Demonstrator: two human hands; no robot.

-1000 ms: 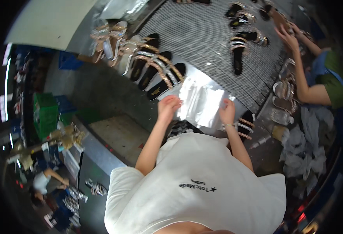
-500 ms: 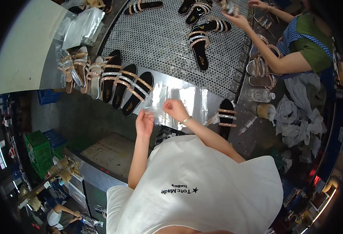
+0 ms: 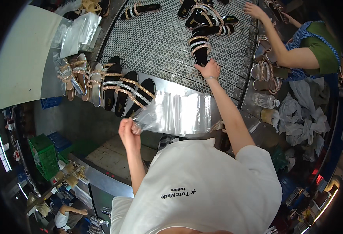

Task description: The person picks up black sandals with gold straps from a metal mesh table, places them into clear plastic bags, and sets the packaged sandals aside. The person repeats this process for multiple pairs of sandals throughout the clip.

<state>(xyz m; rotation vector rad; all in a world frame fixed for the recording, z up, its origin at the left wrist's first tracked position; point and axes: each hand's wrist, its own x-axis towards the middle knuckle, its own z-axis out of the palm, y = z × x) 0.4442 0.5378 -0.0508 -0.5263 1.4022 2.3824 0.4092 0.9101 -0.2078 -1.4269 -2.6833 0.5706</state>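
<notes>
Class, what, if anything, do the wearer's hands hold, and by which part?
Left hand: a thin clear plastic bag, by its left end. Right hand: at the heel of a flat black sandal with glittery straps; whether gripped cannot be told.

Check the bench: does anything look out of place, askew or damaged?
Several black-soled sandals on the perforated surface lie crossed and overlapping, unlike the sandal row at left. Crumpled plastic sheeting sits untidily heaped at right. No visible damage.

3 blk sandals (image 3: 125,87) lined up l., 1 btl (image 3: 266,100), 1 grn crate (image 3: 43,156)
</notes>
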